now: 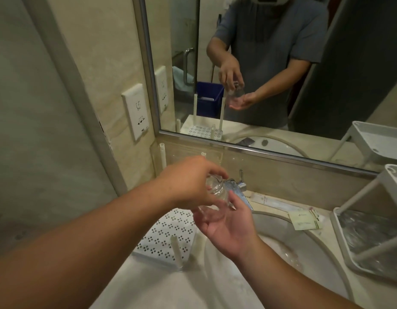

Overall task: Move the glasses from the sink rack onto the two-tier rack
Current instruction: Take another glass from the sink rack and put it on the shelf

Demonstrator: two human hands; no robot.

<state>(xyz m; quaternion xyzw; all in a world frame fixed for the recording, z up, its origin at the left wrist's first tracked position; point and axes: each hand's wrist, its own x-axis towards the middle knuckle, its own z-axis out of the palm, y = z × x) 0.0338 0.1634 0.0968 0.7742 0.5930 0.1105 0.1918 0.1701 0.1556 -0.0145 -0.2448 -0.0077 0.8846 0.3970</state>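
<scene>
A clear drinking glass hangs upside down above the sink rack, a white perforated tray with short posts left of the basin. My left hand grips the glass from above, fingers curled round its base. My right hand lies palm up just under the glass rim, fingers relaxed and touching it. The white two-tier rack stands at the right edge of the counter; its lower tray seems to hold clear glassware, blurred.
A round white basin sits below my right hand, with a chrome faucet behind the glass. Packaged toiletries lie on the counter between faucet and two-tier rack. A wall mirror and a socket plate are behind.
</scene>
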